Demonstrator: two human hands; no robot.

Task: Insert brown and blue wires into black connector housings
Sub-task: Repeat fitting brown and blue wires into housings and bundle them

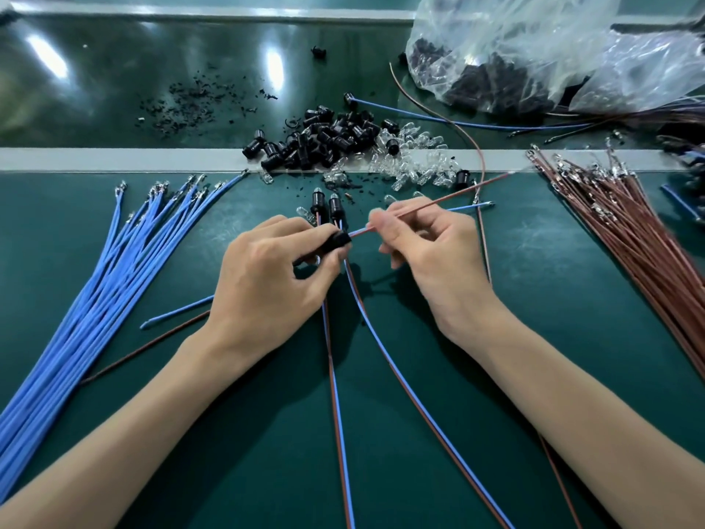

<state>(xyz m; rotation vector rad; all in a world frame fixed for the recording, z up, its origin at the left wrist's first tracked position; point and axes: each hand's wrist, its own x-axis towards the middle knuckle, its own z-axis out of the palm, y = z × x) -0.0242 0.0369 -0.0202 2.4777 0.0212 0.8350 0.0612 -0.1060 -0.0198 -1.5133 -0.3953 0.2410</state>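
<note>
Green bench (534, 261), cut off on all sides. Clear plastic bag (534, 43) at the far right corner, dark contents hard to make out. Blue wire bundle (99, 292) fans along the left edge and brown wire bundle (629, 238) along the right edge; both are cut off and too dense to count. Two hands at bench centre: left hand (267, 276) pinches one black housing (337, 240), mostly hidden by its fingers; right hand (438, 253) pinches one brown wire (438, 196) with fingers curled, its tip at the housing mouth, can't tell if it is inside. Pile of loose black housings (328, 139) mid-bench, uncountable, with clear bulbs (412, 162) just beside. Two wired housings (335, 208) stand just beyond the left hand, their blue-brown pairs running off the near edge.
</note>
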